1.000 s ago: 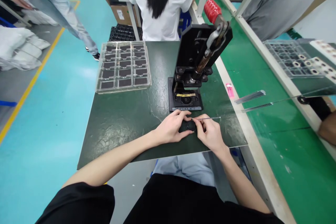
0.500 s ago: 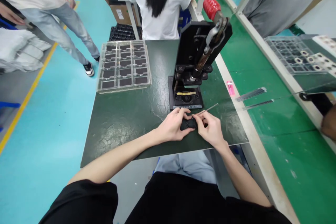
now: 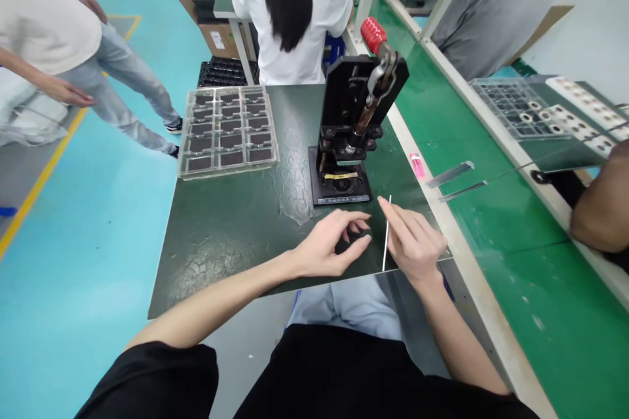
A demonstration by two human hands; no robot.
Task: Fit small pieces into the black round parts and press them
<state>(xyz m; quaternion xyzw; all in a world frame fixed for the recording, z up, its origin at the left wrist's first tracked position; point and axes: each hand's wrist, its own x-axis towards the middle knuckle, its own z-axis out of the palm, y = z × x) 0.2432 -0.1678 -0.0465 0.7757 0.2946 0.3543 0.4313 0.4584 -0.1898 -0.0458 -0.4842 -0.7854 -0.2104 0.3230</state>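
- Curling around the black part (image 3: 346, 243), the left hand (image 3: 327, 242) is in front of the press (image 3: 339, 95); whether its grip squeezes the mostly hidden part, I cannot tell.
- In front of the press, to its right, the right hand (image 3: 417, 242) pinches a thin strip (image 3: 385, 250).
- Left of the press, a clear tray (image 3: 226, 173) lies on the desk (image 3: 260, 216).
- Beyond the press, a person in white (image 3: 289, 62) faces away.

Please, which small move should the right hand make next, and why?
Probably, the right hand should bring its strip towards the black part: the left hand curls around that part, while the strip is apart from it.
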